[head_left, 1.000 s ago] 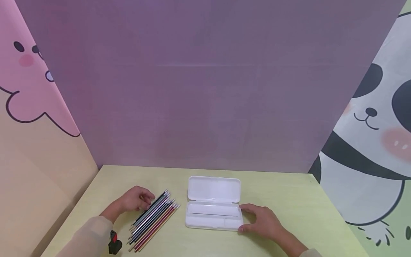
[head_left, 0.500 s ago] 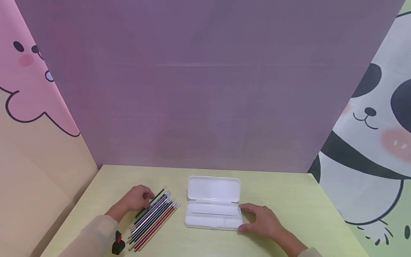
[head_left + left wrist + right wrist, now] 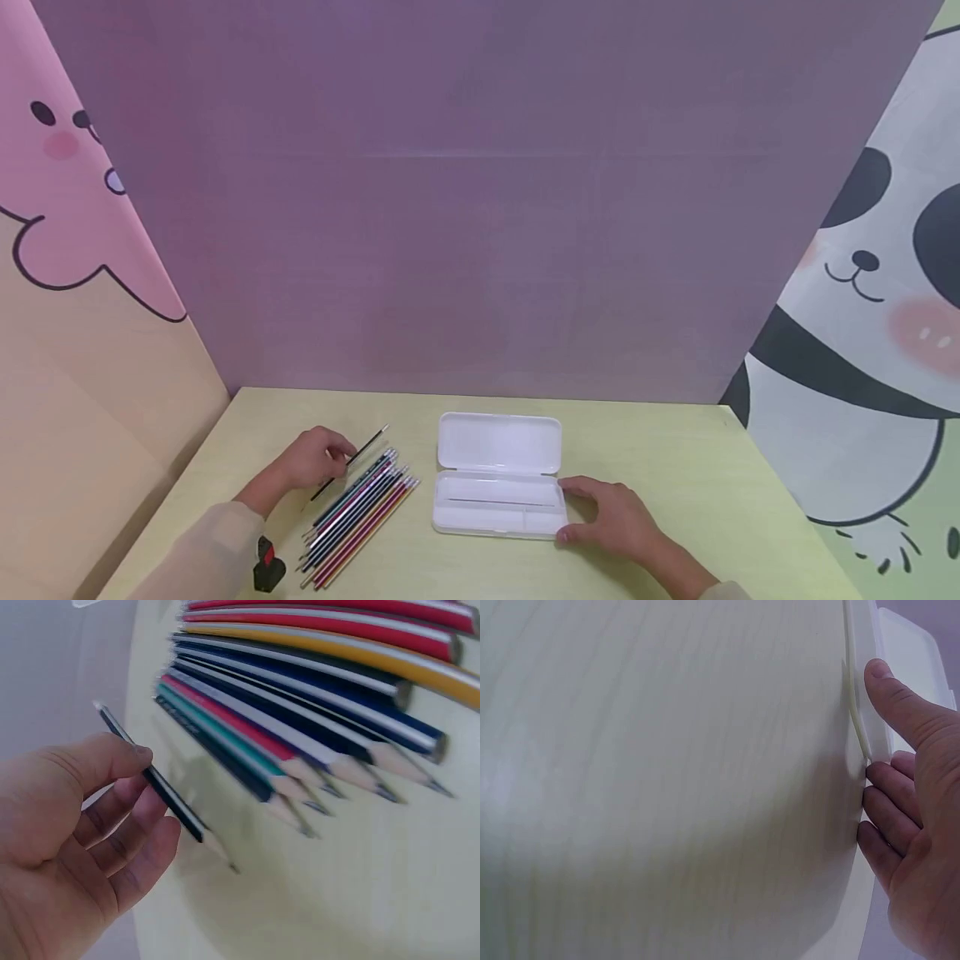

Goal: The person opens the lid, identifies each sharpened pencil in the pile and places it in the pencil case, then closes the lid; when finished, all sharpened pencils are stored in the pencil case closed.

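Note:
My left hand (image 3: 313, 458) pinches a dark pencil with a pale stripe (image 3: 177, 801) between thumb and fingers. In the left wrist view its sharpened point slants down to the right, apart from the other pencils. Beside that hand, a bundle of striped pencils (image 3: 358, 521) lies slanted on the table, in black, blue, green, red and yellow. A white pencil case (image 3: 480, 522) lies unfolded right of them, its lid (image 3: 500, 442) laid back. My right hand (image 3: 617, 518) holds the case's right end, thumb at the near corner and fingers at the far one.
The pale wooden table (image 3: 675, 458) ends at a purple backdrop (image 3: 480, 250). Near the left sleeve sits a small black object with a red part (image 3: 268, 567). Cartoon-printed panels stand at the left and right sides.
My left hand has drawn the dark pencil out of the bundle, away to the upper left. The right hand and the case stay in place.

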Demonstrator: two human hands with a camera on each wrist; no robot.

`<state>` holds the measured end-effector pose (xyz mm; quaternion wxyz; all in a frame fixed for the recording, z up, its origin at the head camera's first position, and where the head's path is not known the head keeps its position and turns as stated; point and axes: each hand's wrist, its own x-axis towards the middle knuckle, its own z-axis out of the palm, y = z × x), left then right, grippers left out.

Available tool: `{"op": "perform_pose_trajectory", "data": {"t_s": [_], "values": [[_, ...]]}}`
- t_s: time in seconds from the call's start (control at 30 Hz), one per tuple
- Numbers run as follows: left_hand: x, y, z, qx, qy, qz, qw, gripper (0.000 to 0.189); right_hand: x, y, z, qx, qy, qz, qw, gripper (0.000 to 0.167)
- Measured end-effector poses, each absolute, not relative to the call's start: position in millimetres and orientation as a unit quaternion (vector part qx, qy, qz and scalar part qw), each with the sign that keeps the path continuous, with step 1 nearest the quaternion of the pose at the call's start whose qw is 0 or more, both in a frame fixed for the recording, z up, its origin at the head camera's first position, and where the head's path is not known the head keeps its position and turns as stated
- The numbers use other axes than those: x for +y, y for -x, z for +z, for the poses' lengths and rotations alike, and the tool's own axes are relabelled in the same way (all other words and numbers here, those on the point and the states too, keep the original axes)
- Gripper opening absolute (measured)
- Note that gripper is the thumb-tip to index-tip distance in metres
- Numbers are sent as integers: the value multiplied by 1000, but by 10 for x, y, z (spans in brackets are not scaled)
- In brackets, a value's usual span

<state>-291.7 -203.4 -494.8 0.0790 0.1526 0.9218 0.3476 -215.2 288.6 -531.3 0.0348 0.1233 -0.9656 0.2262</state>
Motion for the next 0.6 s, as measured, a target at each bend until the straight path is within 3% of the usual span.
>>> {"op": "perform_pose_trajectory", "data": {"t_s": [0.23, 0.6], "values": [[-1900, 3011, -4757, 906, -211, 361, 69, 19, 2889, 2146, -5306, -966, -121, 227, 31, 78], [-1233, 3087, -4537, 879, -266, 382, 99, 21, 2889, 2154, -5307, -965, -127, 226, 28, 79]]}}
